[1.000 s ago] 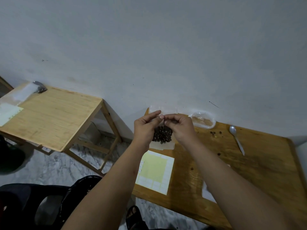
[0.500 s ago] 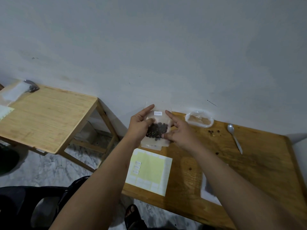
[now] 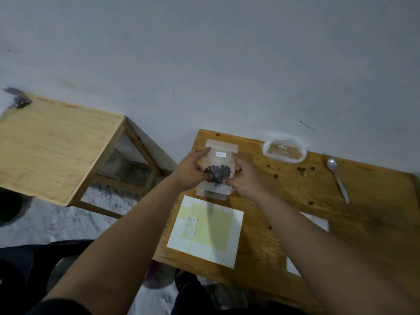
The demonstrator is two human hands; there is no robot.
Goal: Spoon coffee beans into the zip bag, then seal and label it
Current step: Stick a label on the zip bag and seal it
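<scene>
A clear zip bag with dark coffee beans in its middle and a small white label near its top lies over the far left part of the right-hand table. My left hand holds its left edge, fingers along the side and thumb at the beans. On the other side my right hand holds the right edge. A metal spoon lies further right. A clear plastic bag stands near the wall, with loose beans scattered on the wood.
A sheet of labels with yellow backing lies near the table's front left. A white paper shows under my right forearm. A second wooden table stands to the left, with a bag of beans at its far corner. A dark chair sits below.
Both hands have come down from pinching the bag's top edge to holding its sides. The bag now sits lower, its label facing up, and the view has tilted downward.
</scene>
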